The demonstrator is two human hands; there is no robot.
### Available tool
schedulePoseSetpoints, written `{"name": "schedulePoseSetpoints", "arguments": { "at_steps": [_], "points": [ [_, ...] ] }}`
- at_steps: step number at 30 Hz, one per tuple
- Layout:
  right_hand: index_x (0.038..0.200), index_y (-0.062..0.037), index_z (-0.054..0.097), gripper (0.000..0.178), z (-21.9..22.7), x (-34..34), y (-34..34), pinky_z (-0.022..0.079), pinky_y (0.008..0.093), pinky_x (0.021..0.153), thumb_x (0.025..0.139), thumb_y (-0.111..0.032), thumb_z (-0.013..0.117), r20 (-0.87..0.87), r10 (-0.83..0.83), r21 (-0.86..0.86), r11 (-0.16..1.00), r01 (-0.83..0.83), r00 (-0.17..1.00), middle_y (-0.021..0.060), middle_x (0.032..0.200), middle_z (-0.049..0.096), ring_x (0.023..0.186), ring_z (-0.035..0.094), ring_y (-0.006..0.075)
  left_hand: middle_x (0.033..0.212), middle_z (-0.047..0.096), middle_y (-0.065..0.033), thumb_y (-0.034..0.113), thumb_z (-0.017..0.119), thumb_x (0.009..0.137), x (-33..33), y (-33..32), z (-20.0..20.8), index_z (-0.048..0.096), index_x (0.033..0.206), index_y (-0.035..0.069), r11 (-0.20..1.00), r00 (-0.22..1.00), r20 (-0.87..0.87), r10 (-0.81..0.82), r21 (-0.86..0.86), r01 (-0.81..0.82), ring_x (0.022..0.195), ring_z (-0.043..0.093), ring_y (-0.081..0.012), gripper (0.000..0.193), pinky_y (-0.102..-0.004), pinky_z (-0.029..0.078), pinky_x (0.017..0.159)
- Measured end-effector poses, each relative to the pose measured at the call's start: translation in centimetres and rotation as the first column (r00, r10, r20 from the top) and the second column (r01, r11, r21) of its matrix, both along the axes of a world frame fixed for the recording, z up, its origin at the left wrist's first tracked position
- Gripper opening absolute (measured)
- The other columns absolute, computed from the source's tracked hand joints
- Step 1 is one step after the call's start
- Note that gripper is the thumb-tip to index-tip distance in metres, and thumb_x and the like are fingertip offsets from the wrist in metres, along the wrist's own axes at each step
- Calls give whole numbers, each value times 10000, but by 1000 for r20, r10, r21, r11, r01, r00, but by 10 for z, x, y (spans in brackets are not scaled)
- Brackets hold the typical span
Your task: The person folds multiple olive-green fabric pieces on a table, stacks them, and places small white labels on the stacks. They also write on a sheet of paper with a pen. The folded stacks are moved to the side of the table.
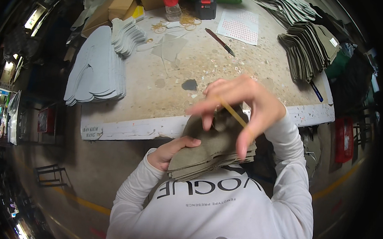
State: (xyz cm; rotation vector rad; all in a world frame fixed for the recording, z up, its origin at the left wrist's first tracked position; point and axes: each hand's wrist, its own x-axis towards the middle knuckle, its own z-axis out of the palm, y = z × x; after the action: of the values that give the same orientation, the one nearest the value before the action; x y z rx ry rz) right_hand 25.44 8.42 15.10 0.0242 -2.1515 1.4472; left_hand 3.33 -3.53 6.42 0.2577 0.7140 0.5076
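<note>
A stack of olive-grey cut fabric pieces [202, 155] is held up in front of my chest, at the near edge of the table. My left hand [171, 152] grips its left side, the thumb lying on top and the other fingers hidden beneath. Above the stack's right part arches my right hand [250, 99], its thumb and fingers spread apart. A yellowish rubber band [233, 112] is stretched across them. The right fingertips are close to the stack; whether they touch it I cannot tell.
Light grey cut pieces [98, 68] are piled at the table's left, dark olive stacks [305, 49] at its right. Toward the back are a pen [220, 42], a printed sheet [239, 27], loose rubber bands [189, 21] and a bottle [172, 7]. Small scraps litter the tabletop [157, 99].
</note>
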Motion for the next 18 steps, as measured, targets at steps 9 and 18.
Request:
{"name": "schedulePoseSetpoints", "arguments": {
  "at_steps": [9, 18],
  "points": [
    [1099, 50, 676, 604, -26, 39, -45, 468, 352, 846, 781, -458, 753, -468, 74, 91, 995, -35, 881, 50, 807, 685, 740, 657, 163, 1246, 592, -228, 412, 430, 956, -21, 25, -10, 432, 1376, -12, 814, 597, 615, 515, -133, -566, 1096, 605, -417, 597, -493, 545, 903],
    [1514, -62, 213, 1155, -100, -2, -70, 306, 488, 1120, 709, -849, 470, -125, -362, -963, 268, -25, 924, 150, 1541, 279, 1421, 277, 272, 1340, 518, -191, 321, 522, 903, -8, 35, -11, 354, 1411, -28, 766, 772, 344, 535, 188, -615, 1211, 537, -324, 639, -412, 467, 1006]
  ]
}}
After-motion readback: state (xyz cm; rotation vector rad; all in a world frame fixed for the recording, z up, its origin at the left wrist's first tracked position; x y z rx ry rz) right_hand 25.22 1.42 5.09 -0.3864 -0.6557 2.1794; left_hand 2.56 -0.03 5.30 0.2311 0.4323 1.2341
